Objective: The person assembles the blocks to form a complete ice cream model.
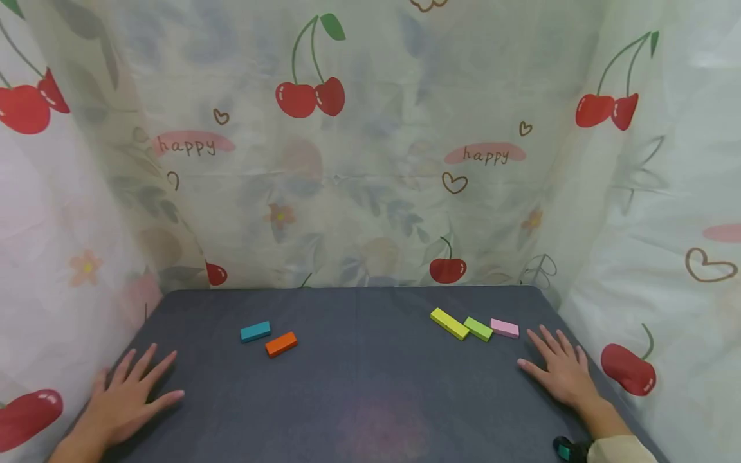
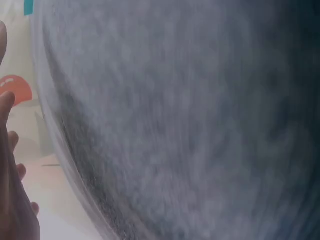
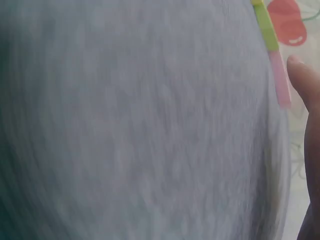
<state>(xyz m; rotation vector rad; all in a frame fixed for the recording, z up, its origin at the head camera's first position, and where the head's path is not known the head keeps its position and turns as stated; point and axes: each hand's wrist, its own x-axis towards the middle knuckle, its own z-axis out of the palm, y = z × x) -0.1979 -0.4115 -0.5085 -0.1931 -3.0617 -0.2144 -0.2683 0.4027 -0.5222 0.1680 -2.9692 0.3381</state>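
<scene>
Both hands lie flat on a dark grey table (image 1: 359, 386), fingers spread. My left hand (image 1: 124, 399) rests near the left front corner and holds nothing. A teal block (image 1: 255, 331) and an orange block (image 1: 281, 344) lie beyond it to the right. My right hand (image 1: 558, 372) rests near the right edge, empty too. Just past its fingertips lie a pink block (image 1: 505, 328), a green block (image 1: 478, 328) and a yellow block (image 1: 449, 323) in a row. The right wrist view shows the pink block (image 3: 280, 80) and green block (image 3: 266, 30) beside a fingertip (image 3: 302, 75).
A cherry-patterned curtain (image 1: 370, 161) walls in the table at the back and both sides. The left wrist view shows mostly blurred grey tabletop (image 2: 190, 125) with the edge of my left hand (image 2: 15, 200). A small dark device (image 1: 564, 448) sits at my right wrist.
</scene>
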